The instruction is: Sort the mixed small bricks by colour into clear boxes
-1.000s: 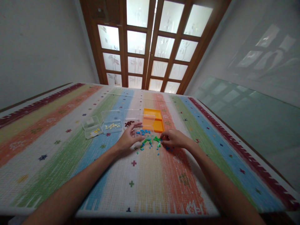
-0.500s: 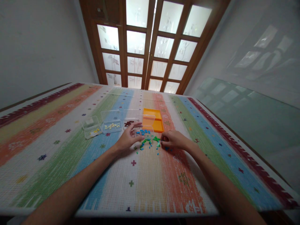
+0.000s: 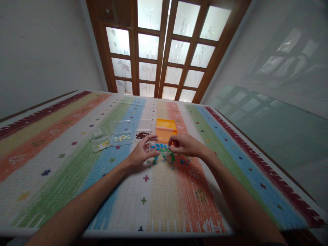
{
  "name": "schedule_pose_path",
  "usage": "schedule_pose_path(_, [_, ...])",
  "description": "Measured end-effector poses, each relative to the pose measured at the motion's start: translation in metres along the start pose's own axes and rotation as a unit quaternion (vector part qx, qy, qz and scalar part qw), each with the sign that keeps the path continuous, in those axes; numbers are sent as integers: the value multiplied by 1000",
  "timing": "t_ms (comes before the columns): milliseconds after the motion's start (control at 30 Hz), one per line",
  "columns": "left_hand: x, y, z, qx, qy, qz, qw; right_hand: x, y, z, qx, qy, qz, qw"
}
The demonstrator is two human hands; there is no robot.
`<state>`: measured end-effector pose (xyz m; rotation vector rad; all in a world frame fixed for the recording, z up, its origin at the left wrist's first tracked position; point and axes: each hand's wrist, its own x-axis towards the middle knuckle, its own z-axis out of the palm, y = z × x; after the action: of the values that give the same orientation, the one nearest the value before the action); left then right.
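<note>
My left hand [image 3: 139,152] grips the left end of a clear plastic box [image 3: 166,152], thumb at the near side and fingers behind. Small blue bricks [image 3: 161,146] lie inside the box, with some green showing among them. My right hand [image 3: 186,144] is over the right end of the box, thumb and forefinger pinched together; whatever is between the fingertips is too small to make out. On the cloth just in front of the box are loose green bricks [image 3: 173,158], and scattered blue bricks [image 3: 182,161] lie under my right wrist.
Behind the box sits an orange two-part tray [image 3: 166,122]. To the left stand open clear boxes: one with brown pieces [image 3: 142,135], one with cream pieces [image 3: 122,138], one with yellow pieces [image 3: 105,143]. A striped tablecloth [image 3: 133,198] covers the table.
My right hand has moved left and up from the loose bricks to above the box. The box and my left hand have shifted slightly right. Fewer green bricks lie in front.
</note>
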<state>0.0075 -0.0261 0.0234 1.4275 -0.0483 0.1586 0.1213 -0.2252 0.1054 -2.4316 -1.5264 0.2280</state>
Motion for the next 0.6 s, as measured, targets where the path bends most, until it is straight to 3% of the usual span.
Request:
schedule_pose_path(367, [0, -1, -1, 3, -13, -7, 1000, 24, -10, 6, -46, -88, -29, 995])
schedule_pose_path(600, [0, -3, -1, -1, -14, -4, 1000, 30, -4, 11, -38, -97, -50, 993])
